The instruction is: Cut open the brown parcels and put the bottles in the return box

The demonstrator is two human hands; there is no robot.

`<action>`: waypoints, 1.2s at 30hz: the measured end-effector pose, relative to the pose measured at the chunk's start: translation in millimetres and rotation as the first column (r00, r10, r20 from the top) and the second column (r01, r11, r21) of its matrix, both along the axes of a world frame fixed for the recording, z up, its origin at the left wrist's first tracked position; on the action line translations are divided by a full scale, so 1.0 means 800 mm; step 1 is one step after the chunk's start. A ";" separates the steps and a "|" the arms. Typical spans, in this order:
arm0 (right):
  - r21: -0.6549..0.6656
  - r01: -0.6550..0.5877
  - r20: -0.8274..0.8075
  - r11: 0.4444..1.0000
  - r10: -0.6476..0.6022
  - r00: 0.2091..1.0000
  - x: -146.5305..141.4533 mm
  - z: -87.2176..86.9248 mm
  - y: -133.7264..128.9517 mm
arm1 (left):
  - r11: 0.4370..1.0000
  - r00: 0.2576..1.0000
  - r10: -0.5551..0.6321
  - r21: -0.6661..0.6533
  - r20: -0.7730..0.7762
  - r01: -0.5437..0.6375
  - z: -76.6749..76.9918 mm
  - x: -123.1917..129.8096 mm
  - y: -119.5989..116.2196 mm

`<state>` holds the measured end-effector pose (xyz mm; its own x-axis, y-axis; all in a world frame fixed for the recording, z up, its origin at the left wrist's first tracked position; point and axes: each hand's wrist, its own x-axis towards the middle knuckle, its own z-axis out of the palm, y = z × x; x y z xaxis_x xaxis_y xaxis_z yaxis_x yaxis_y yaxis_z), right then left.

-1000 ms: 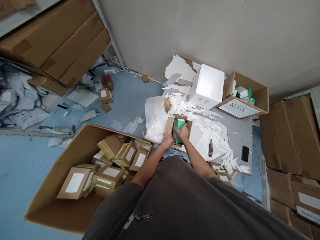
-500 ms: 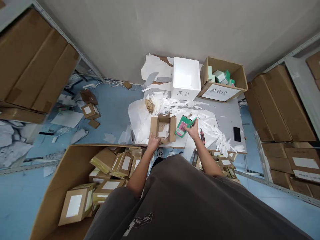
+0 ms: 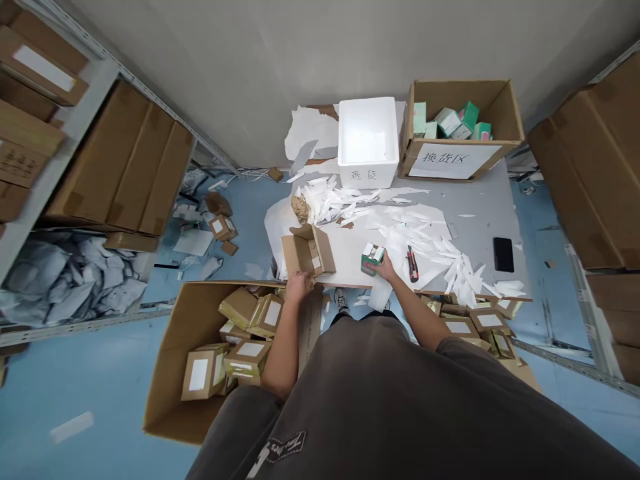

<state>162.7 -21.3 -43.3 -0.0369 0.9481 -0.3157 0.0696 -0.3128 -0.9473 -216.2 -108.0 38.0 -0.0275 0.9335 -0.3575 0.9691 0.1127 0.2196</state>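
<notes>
An open brown cardboard box (image 3: 324, 248) sits tilted at the table's front edge, with something white inside. My left hand (image 3: 299, 285) is closed on the near left side of this box. In my right hand (image 3: 384, 267) is a small green box (image 3: 372, 258), its open top showing white flaps. A red and black utility knife (image 3: 412, 264) lies just right of that hand. White paper strips (image 3: 420, 241) are spread behind and beside it.
A white foam box (image 3: 369, 176) and a labelled carton (image 3: 450, 160) holding green boxes stand at the table's back. A black phone (image 3: 503, 255) lies at the right. Below left, a large carton (image 3: 165, 373) holds several taped parcels.
The view has shifted. The green box now stands more upright in my right hand, farther from the brown box. The brown box has been tilted and turned by my left hand.
</notes>
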 end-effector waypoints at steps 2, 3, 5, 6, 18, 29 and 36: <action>0.001 -0.019 0.021 1.000 0.019 1.000 0.004 -0.013 -0.016 | 0.985 0.989 0.144 0.095 -0.024 -0.141 0.012 0.022 -0.007; 0.016 -0.034 0.037 0.999 0.034 0.999 0.006 -0.018 -0.022 | 0.968 0.979 0.204 0.153 -0.021 -0.199 0.017 0.041 -0.007; 0.059 -0.086 0.078 0.995 0.082 0.994 0.011 -0.029 -0.030 | 0.941 0.970 0.241 0.238 0.030 -0.241 0.024 0.092 0.000; 0.080 -0.122 0.100 0.989 0.114 0.988 0.013 -0.034 -0.032 | 0.945 0.978 0.187 0.253 0.097 -0.206 0.026 0.123 0.008; 0.256 -0.320 0.324 0.912 0.231 0.917 0.030 -0.066 -0.003 | 0.990 0.902 0.081 0.073 0.424 -0.123 -0.013 0.263 0.103; 0.207 -0.425 0.264 0.881 0.368 0.892 0.036 -0.060 0.013 | 0.980 0.855 -0.154 0.185 0.495 0.070 -0.035 0.284 0.071; 0.151 -0.486 0.321 0.861 0.423 0.847 0.039 -0.049 0.020 | 0.980 0.830 -0.108 0.197 0.547 -0.002 -0.028 0.266 0.088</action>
